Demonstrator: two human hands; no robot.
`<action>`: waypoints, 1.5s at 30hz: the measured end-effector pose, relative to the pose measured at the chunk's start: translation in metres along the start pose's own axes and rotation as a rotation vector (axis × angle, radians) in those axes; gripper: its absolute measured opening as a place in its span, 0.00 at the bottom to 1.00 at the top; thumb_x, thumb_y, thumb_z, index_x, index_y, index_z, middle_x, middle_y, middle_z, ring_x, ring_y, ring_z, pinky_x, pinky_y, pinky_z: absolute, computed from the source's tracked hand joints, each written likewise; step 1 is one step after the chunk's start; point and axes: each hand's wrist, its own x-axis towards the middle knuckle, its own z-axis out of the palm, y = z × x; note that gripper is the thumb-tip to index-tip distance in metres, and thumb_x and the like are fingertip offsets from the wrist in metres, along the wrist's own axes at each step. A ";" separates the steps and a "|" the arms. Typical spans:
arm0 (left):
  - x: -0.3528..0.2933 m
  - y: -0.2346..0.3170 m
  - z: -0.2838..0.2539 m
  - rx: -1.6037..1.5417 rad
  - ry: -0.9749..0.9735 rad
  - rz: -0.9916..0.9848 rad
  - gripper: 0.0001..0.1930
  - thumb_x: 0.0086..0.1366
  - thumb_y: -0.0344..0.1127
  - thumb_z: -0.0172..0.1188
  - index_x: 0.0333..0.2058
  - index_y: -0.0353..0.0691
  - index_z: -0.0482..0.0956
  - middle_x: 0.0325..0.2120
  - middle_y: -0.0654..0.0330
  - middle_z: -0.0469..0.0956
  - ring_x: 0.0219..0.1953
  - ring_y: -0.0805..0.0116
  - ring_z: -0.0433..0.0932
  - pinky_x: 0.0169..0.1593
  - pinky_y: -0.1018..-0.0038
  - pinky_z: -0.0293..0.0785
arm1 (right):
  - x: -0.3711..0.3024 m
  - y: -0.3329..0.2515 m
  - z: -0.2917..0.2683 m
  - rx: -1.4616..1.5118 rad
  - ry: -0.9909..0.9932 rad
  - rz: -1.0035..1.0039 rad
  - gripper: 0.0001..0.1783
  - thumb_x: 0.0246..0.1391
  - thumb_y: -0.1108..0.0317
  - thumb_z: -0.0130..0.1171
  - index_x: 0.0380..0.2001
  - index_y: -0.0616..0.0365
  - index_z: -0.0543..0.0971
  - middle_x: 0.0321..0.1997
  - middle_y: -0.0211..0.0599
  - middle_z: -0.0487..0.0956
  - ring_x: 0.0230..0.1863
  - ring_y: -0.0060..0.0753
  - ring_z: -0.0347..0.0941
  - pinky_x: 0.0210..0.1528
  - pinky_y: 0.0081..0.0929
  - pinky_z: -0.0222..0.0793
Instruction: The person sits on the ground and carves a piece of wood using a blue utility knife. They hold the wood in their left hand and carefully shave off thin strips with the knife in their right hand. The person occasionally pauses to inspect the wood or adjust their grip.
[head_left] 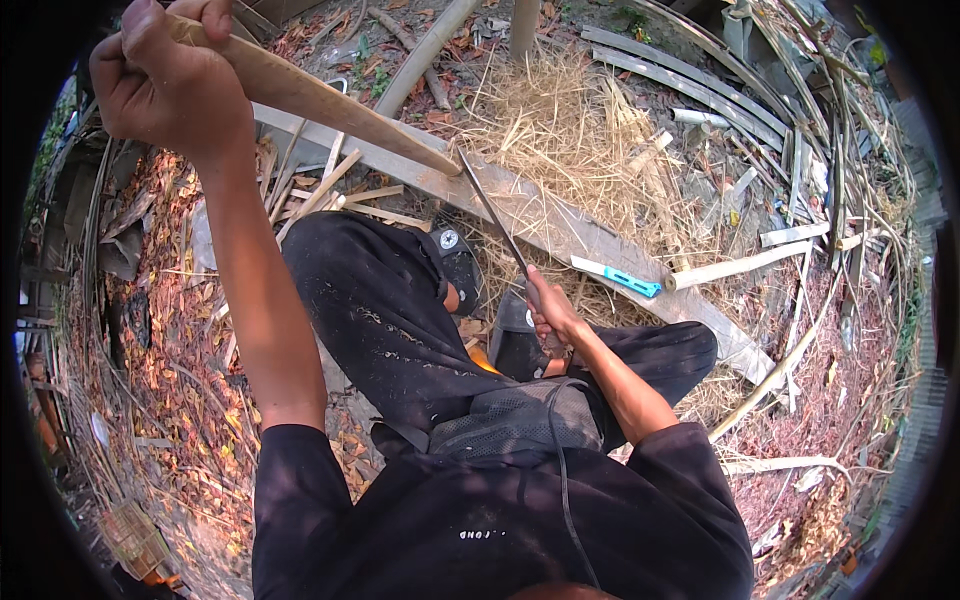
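Note:
My left hand (pixel 185 95), raised at the upper left, is closed around the upper end of a long, flat wooden strip (pixel 320 105). The strip slants down to the right, its far tip over a broad plank (pixel 590 235). In front of my lap, my right hand (pixel 553 312) grips the handle of a long knife (pixel 497 218) with a narrow dark blade. The blade points up and left, and its tip meets or nearly meets the strip's lower end; I cannot tell if they touch. A light-blue cutter (pixel 632 281) with a pale blade lies on the plank.
My bent legs (pixel 375 310) are on the near side of the plank. Beyond it lies a heap of straw-like shavings (pixel 560 130). A pale pole (pixel 735 266) rests at the plank's right. Thin sticks (pixel 325 185) lie left, and long slats (pixel 690 85) at the far right.

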 end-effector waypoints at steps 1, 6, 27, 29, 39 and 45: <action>0.010 0.000 -0.007 0.002 0.025 -0.013 0.10 0.61 0.31 0.50 0.24 0.39 0.59 0.11 0.50 0.69 0.14 0.67 0.69 0.21 0.73 0.70 | -0.005 -0.008 -0.002 0.028 -0.049 0.020 0.36 0.54 0.31 0.42 0.16 0.56 0.62 0.07 0.23 0.54 0.06 0.16 0.50 0.09 0.18 0.46; 0.006 -0.004 -0.012 -0.034 0.076 -0.061 0.07 0.58 0.32 0.50 0.25 0.42 0.60 0.12 0.47 0.68 0.15 0.66 0.67 0.21 0.71 0.70 | -0.035 -0.041 -0.001 0.067 -0.075 -0.420 0.38 0.54 0.30 0.40 0.16 0.58 0.63 0.07 0.24 0.55 0.06 0.18 0.50 0.09 0.18 0.45; 0.008 -0.008 -0.047 -0.049 0.121 -0.169 0.07 0.61 0.32 0.47 0.25 0.45 0.59 0.12 0.54 0.66 0.15 0.69 0.65 0.23 0.76 0.66 | -0.031 0.000 -0.077 -0.301 0.322 -0.271 0.36 0.53 0.34 0.47 0.12 0.59 0.69 0.11 0.32 0.66 0.14 0.27 0.63 0.18 0.31 0.58; 0.007 -0.001 -0.038 -0.008 0.093 -0.099 0.09 0.62 0.33 0.49 0.25 0.43 0.59 0.13 0.52 0.69 0.16 0.68 0.67 0.24 0.75 0.68 | -0.034 -0.043 -0.085 -0.520 0.502 -0.364 0.37 0.53 0.35 0.48 0.18 0.64 0.75 0.18 0.45 0.75 0.23 0.41 0.73 0.30 0.39 0.67; -0.003 0.021 0.027 0.009 -0.028 -0.019 0.15 0.65 0.36 0.55 0.25 0.40 0.59 0.14 0.52 0.74 0.18 0.72 0.70 0.27 0.77 0.69 | -0.015 -0.056 -0.139 -1.324 0.888 -0.778 0.25 0.38 0.70 0.66 0.44 0.55 0.72 0.43 0.40 0.71 0.50 0.44 0.66 0.50 0.44 0.62; -0.006 0.025 0.039 0.065 -0.072 0.043 0.14 0.68 0.38 0.51 0.26 0.41 0.59 0.14 0.54 0.74 0.17 0.75 0.68 0.26 0.80 0.65 | 0.028 0.007 -0.187 -1.508 0.776 -0.472 0.33 0.31 0.67 0.71 0.46 0.50 0.70 0.46 0.41 0.70 0.50 0.45 0.67 0.49 0.44 0.65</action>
